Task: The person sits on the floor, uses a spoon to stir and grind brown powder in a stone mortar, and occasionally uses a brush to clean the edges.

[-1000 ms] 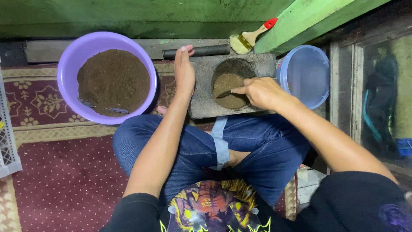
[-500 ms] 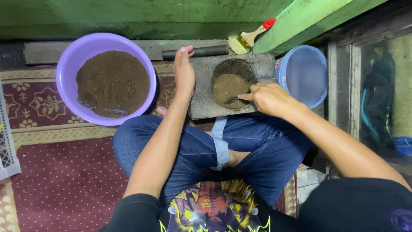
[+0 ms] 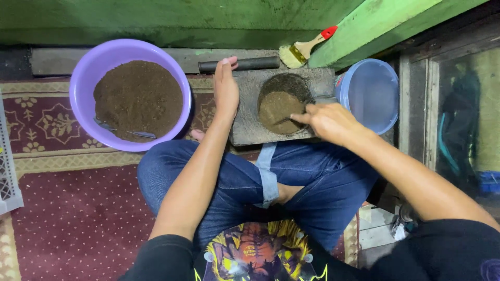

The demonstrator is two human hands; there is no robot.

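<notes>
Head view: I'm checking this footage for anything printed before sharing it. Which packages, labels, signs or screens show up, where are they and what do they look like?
No packages, signs or screens show.
Label: a small red and white patch on the clear blue bucket, at its left rim beside the stone slab; too small to tell more.
Shirt print: bottom centre, on the person's black shirt, an orange, yellow and purple picture.

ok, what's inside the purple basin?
The purple basin holds a heap of brown powder, with a metal spoon lying partly buried along its lower edge. The basin's bottom is covered by the powder, so nothing beneath shows.
</notes>
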